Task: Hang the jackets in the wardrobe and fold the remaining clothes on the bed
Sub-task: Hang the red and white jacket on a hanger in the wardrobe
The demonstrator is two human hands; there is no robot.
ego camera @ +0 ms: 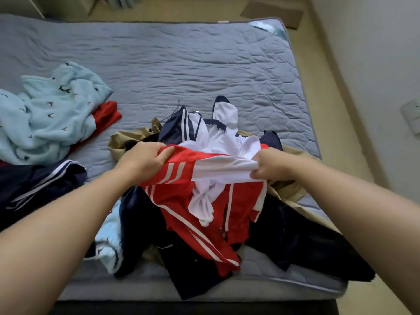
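Note:
A red and white track jacket (200, 201) with white stripes hangs over a heap of clothes on the near half of the bed (181, 71). My left hand (143, 159) grips its red shoulder part. My right hand (270, 165) grips its white band. Under it lie a navy and white striped jacket (197, 130), dark navy garments (295, 237) and a tan piece (288, 192). The lower layers of the heap are hidden.
A light blue fleece with bird prints (50, 114) lies crumpled at the left, over a red garment (106, 117). A navy striped garment (36, 185) lies at the left edge. The far half of the grey mattress is bare. A wall stands at the right.

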